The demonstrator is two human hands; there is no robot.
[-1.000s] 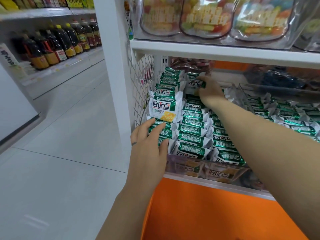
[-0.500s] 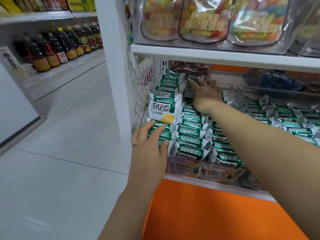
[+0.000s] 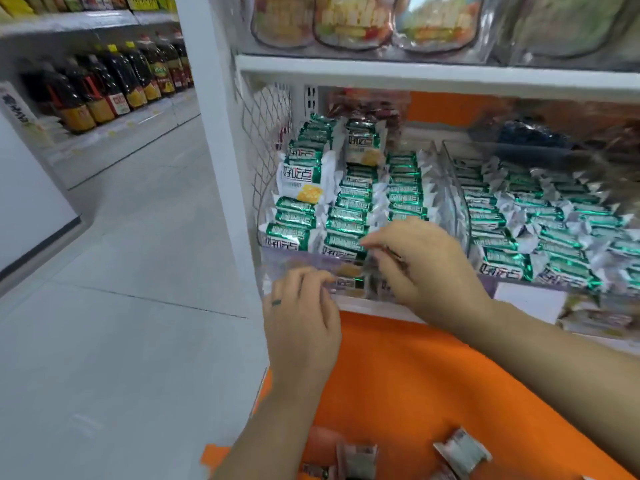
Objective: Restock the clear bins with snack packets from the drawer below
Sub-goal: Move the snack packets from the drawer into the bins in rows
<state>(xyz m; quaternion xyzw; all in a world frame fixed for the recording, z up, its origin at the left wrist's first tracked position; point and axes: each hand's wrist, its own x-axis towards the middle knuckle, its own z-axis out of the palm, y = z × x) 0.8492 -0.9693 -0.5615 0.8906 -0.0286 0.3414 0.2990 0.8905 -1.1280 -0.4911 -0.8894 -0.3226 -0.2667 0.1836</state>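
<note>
Bins point(image 3: 284, 263) near full; few packets point(image 3: 462, 452) remain in drawer point(image 3: 415, 375). Left hand point(image 3: 301, 327), right hand point(image 3: 426, 265) at bin front edge, fingers curled, grip unclear.

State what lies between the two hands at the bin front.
Head view: between the left hand and right hand lies a snack packet, behind the front wall of the clear bin. Blur hides whether fingers hold it.

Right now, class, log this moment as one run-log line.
left grip: at bin front, hold unclear | right grip: at front packets, hold unclear | drawer: loose packets inside
</note>
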